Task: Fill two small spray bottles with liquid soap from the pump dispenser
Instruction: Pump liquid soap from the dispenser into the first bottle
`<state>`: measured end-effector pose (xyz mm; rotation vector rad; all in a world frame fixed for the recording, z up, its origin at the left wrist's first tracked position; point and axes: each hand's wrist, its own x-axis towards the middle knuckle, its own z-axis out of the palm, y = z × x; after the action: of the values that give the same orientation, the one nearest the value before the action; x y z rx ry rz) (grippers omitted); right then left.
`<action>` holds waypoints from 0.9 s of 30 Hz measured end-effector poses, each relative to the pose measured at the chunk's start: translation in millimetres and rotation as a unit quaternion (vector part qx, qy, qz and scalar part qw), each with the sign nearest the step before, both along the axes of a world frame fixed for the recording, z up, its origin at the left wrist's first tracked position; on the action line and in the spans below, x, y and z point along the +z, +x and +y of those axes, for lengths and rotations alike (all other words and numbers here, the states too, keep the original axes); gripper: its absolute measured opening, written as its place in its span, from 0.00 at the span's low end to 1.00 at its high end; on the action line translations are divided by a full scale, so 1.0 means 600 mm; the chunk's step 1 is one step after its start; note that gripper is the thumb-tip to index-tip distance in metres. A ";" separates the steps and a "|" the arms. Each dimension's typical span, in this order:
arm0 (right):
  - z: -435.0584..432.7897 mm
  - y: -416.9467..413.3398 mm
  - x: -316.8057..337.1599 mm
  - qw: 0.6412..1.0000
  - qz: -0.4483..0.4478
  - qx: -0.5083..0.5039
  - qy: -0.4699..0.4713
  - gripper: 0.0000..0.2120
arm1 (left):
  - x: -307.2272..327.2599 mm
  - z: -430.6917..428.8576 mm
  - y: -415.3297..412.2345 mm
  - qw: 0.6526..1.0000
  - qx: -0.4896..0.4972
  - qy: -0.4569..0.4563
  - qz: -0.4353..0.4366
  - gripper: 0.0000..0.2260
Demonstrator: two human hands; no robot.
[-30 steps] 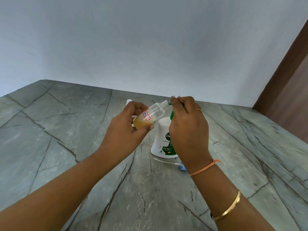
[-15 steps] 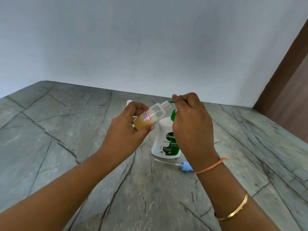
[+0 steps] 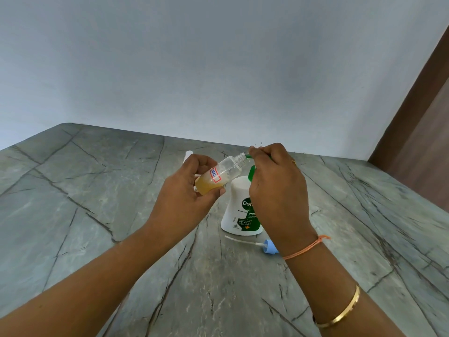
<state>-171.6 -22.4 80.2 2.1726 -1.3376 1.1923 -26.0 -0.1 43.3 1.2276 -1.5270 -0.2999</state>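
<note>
1. While left hand (image 3: 184, 190) grasps it tilted, spray bottle (image 3: 220, 177), part-filled with amber liquid, has its neck at green nozzle (image 3: 248, 156);
2. right hand (image 3: 277, 190) curls round head of pump dispenser (image 3: 239, 207);
3. blue spray cap (image 3: 269, 246) lies on table (image 3: 97, 215) beside dispenser.

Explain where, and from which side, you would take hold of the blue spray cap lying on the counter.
Pinch the blue spray cap by its wide body, from above, probably. It lies on its side; its thin dip tube trails left and looks too flimsy, and the soap dispenser stands close behind.
</note>
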 end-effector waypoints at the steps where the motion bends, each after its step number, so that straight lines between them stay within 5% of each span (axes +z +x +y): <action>1: 0.000 -0.002 0.004 1.000 -0.001 0.001 0.004 0.16 | -0.001 0.000 0.000 1.000 0.000 0.000 0.002 0.17; 15: 0.002 0.009 -0.016 0.997 0.017 -0.026 -0.070 0.19 | -0.001 -0.001 -0.001 1.000 0.010 0.001 0.007 0.17; 27: 0.002 -0.003 0.012 0.999 0.047 -0.020 0.013 0.19 | 0.000 -0.003 0.000 1.000 0.022 0.004 -0.007 0.18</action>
<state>-173.4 -21.4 87.6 2.1806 -1.3585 1.0488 -26.0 -1.7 43.3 1.2703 -1.5088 -0.2693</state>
